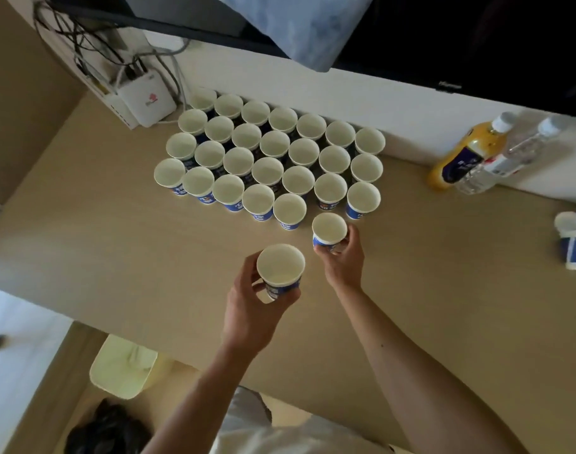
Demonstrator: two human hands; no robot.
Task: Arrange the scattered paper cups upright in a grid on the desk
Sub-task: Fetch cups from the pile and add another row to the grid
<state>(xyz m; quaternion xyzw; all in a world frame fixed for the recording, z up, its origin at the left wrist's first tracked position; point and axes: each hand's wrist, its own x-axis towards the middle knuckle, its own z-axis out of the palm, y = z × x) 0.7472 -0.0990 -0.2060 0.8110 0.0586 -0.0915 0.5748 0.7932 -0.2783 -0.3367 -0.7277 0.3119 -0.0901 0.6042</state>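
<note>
Several white paper cups with blue printed sides stand upright in a tight grid (273, 152) on the beige desk (116, 250), against the back wall. My left hand (250, 309) grips one upright cup (280, 270) from below, in front of the grid. My right hand (342, 257) holds another upright cup (329, 229) by its lower side, just in front of the grid's near right corner and close to the cups there.
A yellow drink bottle (466, 152) and a clear water bottle (509, 155) lie at the back right. A cup lying on its side with blue packaging (574, 237) is at the right edge. A white router (145, 96) with cables sits at the back left.
</note>
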